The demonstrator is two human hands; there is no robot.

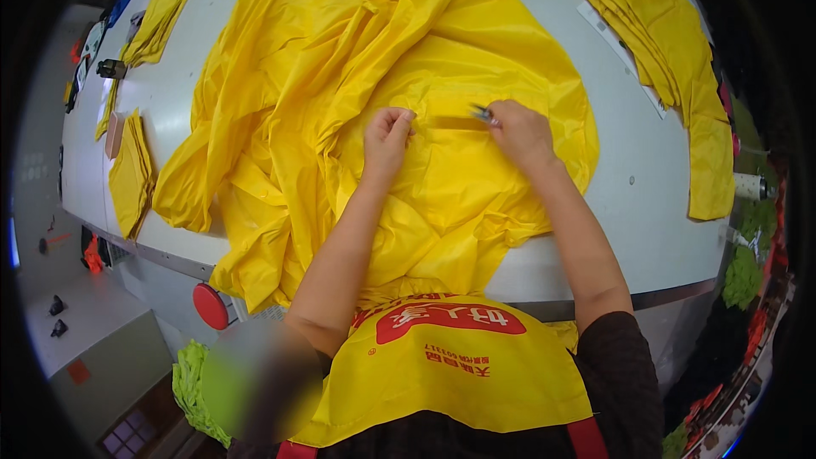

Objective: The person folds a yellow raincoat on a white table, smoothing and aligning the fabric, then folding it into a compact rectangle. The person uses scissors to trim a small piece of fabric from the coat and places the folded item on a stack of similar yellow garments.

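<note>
Your left hand is curled into a fist, pinching a fold of the yellow garment that lies spread and rumpled over the middle of the table; its near hem hangs over the table's near edge, toward your apron; your right hand rests on the same cloth just beside the left, fingers closed around a small metal snip, whose tip points toward the left hand along a short dark line in the fabric; whether the blades are apart or together is too small to tell; the two hands are near each other but not touching; at the table's far right corner lies a stack of folded yellow pieces, running down along the right edge; at the far left corner lies another folded pile, and near the left edge a smaller one; a small dark tool sits between those two piles; a red knob shows below the table's near left edge.
</note>
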